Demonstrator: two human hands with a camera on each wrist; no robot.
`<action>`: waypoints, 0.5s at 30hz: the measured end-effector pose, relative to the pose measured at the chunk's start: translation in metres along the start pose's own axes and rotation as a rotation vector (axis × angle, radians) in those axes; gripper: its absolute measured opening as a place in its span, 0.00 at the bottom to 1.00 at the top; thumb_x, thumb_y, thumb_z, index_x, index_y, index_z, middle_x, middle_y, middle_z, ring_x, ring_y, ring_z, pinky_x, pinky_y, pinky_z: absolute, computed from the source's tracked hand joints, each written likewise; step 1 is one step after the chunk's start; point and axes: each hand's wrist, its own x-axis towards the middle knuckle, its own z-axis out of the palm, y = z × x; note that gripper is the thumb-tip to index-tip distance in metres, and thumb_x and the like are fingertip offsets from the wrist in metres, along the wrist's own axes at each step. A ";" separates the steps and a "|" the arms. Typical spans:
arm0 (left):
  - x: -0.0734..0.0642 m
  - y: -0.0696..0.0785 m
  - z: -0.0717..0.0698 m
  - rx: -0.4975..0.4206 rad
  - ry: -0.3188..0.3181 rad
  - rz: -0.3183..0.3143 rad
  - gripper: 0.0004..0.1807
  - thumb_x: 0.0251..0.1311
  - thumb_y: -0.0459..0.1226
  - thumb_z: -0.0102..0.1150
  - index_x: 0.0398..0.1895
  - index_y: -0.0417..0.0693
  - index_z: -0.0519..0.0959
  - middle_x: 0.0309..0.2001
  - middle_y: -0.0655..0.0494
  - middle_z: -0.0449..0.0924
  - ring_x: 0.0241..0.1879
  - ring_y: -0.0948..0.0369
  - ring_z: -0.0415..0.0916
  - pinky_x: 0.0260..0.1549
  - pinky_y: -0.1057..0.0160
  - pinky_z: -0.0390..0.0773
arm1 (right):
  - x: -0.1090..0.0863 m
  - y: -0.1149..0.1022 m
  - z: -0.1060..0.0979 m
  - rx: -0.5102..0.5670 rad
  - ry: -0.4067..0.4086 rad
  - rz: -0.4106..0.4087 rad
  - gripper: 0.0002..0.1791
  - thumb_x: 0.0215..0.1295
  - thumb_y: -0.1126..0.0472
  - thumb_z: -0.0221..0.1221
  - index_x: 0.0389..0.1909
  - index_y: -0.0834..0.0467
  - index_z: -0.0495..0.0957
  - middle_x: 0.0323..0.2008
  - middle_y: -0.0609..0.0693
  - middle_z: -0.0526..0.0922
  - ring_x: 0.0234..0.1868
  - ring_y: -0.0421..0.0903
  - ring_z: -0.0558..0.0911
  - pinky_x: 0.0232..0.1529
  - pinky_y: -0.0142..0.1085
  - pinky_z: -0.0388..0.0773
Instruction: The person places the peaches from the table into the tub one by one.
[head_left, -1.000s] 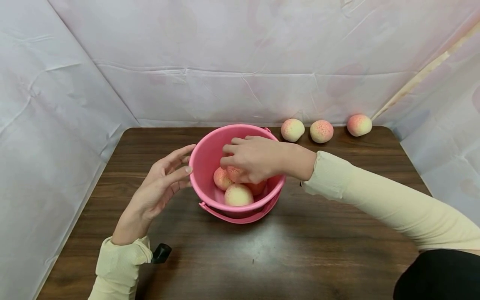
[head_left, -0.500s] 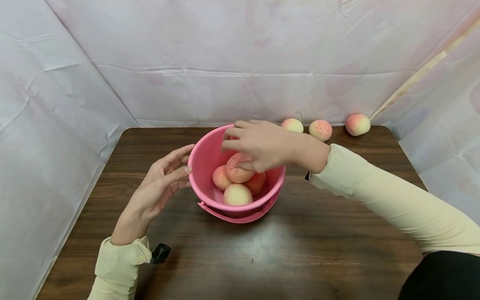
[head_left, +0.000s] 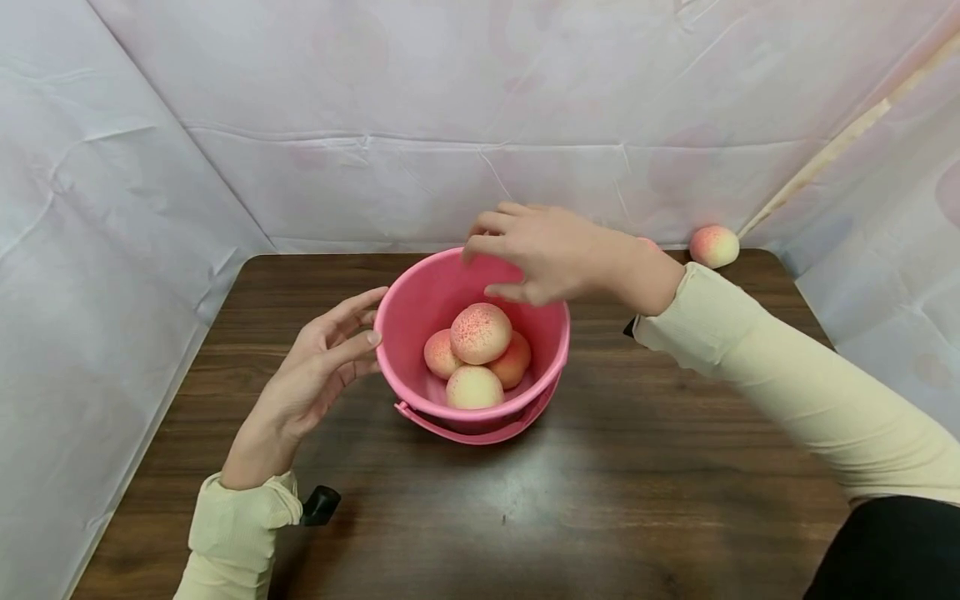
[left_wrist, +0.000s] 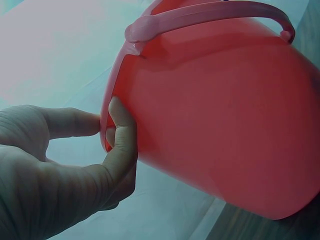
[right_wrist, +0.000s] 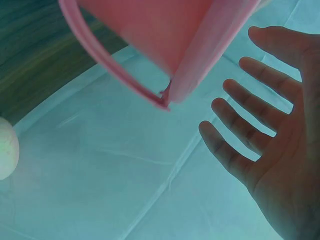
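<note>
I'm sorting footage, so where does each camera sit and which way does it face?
Head: worn on the head, facing forward and down at the pink bucket holding peaches; left hand, right hand and cream sleeves show.
Left wrist: worn there, facing the bucket's outer wall; left hand shows, pinching the rim.
Right wrist: worn there, facing past the handle toward a pale sheet; right hand's spread fingers show.
Shared by head and left wrist: the left hand on the rim.

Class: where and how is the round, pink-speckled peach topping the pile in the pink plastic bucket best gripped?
Probably around the widest sides of the round, pink-speckled top peach, from above: it rests on other peaches, its upper surface lies uncovered, and the pink plastic bucket opens upward.
</note>
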 end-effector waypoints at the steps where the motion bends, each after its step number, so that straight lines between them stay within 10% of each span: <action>1: 0.000 0.000 0.000 -0.001 0.002 0.000 0.32 0.74 0.28 0.54 0.80 0.42 0.61 0.61 0.45 0.74 0.48 0.60 0.85 0.45 0.63 0.90 | 0.000 0.002 -0.001 0.002 0.004 0.001 0.20 0.68 0.50 0.65 0.59 0.51 0.80 0.58 0.49 0.79 0.58 0.49 0.76 0.57 0.47 0.82; 15: -0.004 0.000 -0.001 -0.001 0.000 -0.001 0.32 0.75 0.28 0.53 0.80 0.42 0.61 0.61 0.44 0.73 0.48 0.59 0.84 0.45 0.64 0.90 | -0.008 0.039 -0.005 0.016 0.012 0.117 0.21 0.69 0.50 0.64 0.59 0.53 0.79 0.59 0.53 0.78 0.63 0.54 0.76 0.65 0.54 0.78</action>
